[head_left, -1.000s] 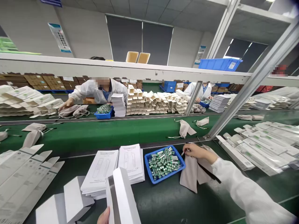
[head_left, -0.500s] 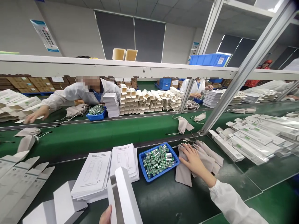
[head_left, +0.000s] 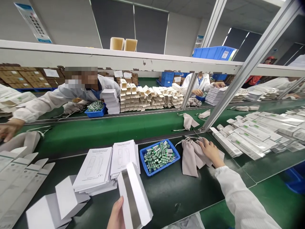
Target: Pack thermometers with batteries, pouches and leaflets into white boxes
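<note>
My left hand (head_left: 116,213) grips a long white open-sided box (head_left: 137,203), thumb along its near edge. My right hand (head_left: 211,153) lies over the grey fabric drawstring pouches (head_left: 190,159), its fingers curled onto one at the right of the group; the fingertips are partly hidden. Left of the pouches sits a blue tray (head_left: 149,174) full of green-and-silver batteries (head_left: 159,156). Two stacks of printed manuals (head_left: 93,168) stand behind and left of the held box. White folded box pieces (head_left: 69,197) lie at the lower left.
Flat printed cartons (head_left: 14,187) line the left edge, and more printed boxes (head_left: 257,136) are piled at right. A metal post (head_left: 238,82) and a white shelf beam (head_left: 143,62) cross ahead. Beyond the green belt (head_left: 114,127), a co-worker (head_left: 59,98) reaches left.
My right hand has moved right across the pouches, its fingers drawing in. The box in my left hand has come up and slightly right. The co-worker's arm has reached farther left.
</note>
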`<state>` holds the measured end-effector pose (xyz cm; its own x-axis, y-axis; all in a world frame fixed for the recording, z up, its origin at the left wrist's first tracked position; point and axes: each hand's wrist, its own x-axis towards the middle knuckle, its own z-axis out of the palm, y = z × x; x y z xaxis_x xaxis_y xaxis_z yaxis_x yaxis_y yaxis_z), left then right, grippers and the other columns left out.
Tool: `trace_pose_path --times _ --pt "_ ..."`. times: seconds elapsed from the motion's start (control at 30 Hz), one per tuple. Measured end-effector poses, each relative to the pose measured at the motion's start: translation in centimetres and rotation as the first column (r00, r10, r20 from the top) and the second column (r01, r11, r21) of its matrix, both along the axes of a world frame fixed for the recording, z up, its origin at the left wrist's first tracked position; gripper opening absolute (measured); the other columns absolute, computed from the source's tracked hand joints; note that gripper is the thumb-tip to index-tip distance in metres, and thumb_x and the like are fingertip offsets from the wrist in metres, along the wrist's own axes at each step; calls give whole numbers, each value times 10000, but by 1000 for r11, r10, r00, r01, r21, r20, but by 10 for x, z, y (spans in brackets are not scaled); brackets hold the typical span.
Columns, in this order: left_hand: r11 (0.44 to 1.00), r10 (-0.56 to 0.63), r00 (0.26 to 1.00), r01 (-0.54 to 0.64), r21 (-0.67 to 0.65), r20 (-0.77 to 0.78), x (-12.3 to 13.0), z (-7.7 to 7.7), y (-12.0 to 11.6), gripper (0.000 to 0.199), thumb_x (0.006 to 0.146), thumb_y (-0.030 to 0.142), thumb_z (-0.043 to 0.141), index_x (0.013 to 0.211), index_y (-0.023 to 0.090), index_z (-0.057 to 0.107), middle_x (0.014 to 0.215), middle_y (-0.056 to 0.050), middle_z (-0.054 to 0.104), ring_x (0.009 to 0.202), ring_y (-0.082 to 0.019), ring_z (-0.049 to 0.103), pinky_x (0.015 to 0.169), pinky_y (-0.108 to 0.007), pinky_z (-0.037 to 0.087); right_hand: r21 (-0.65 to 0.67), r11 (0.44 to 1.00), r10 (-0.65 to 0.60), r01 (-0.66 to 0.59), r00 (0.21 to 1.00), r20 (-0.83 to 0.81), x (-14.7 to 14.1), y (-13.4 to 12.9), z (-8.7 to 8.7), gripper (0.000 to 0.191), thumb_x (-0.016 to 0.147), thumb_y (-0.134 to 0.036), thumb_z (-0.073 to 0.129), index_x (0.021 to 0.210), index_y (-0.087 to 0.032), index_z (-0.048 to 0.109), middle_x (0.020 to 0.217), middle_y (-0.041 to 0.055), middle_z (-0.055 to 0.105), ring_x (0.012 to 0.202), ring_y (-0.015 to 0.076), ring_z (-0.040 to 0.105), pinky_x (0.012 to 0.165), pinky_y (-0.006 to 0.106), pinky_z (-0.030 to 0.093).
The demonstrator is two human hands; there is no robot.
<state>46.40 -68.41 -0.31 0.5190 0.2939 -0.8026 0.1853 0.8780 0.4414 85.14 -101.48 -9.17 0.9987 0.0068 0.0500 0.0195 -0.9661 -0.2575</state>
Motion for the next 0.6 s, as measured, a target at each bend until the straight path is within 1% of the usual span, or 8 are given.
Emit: trace_pose_path --times 0.17,0.27,0.3,0.37,0.43,0.5,0.53,0.6 --pt "997 72 974 -68 -26 213 5 -10 -14 394 805 359 682 1104 104 664 890 -112 750 851 -310 714 809 -411 565 13 998 -60 59 997 41 -26 17 9 734 927 -661 308 1438 -167 490 1338 315 499 1194 547 517 894 723 402" --pt "998 62 929 -52 -37 364 -3 -3 -16 418 805 380 655 1094 79 679 915 -133 725 794 -269 680 702 -363 557 136 982 95 -128 971 221 -62 48 33 712 941 -613 343 1460 -132 425 1410 302 450 1295 488 458 1016 644 395" --pt "997 73 896 -66 -30 439 -9 1 -14 436 798 373 654 1124 83 678 926 -126 712 772 -242 660 668 -335 544 248 928 196 -280 929 313 -81 64 43 641 951 -574 374 1426 -153 450 1349 267 521 1291 436 482 1046 584 410" --pt "987 130 808 -163 6 575 -29 11 -4 479 771 368 663 1169 101 676 919 -99 677 726 -189 608 612 -285 512 460 707 389 -537 839 381 -130 105 63 437 962 -516 433 1302 -258 527 1231 152 620 1161 342 593 1016 520 470" --pt "941 226 739 -334 53 635 -59 18 11 527 727 380 682 1175 103 680 897 -82 652 709 -172 577 593 -274 508 541 419 715 -729 632 298 -190 154 83 278 978 -445 473 1188 -297 579 1167 85 661 1108 278 629 997 458 499" --pt "836 352 698 -534 126 623 -96 20 32 566 699 379 686 1192 101 674 932 -95 663 727 -190 593 598 -294 537 586 150 936 -796 305 175 -249 206 98 250 986 -387 489 1199 -302 590 1201 68 656 1068 241 649 930 389 542" --pt "766 421 685 -620 172 595 -115 18 45 570 707 367 675 1213 105 666 958 -105 678 737 -204 612 601 -305 552 596 34 976 -802 154 151 -276 232 103 251 984 -366 502 1209 -297 590 1221 63 652 1072 236 651 934 377 545" --pt "609 553 653 -740 285 517 -148 11 72 538 771 332 614 1265 121 643 1014 -118 713 759 -230 657 607 -317 574 548 -107 991 -830 -45 126 -320 283 106 286 983 -327 501 1254 -286 580 1254 68 639 1093 254 651 940 396 550"
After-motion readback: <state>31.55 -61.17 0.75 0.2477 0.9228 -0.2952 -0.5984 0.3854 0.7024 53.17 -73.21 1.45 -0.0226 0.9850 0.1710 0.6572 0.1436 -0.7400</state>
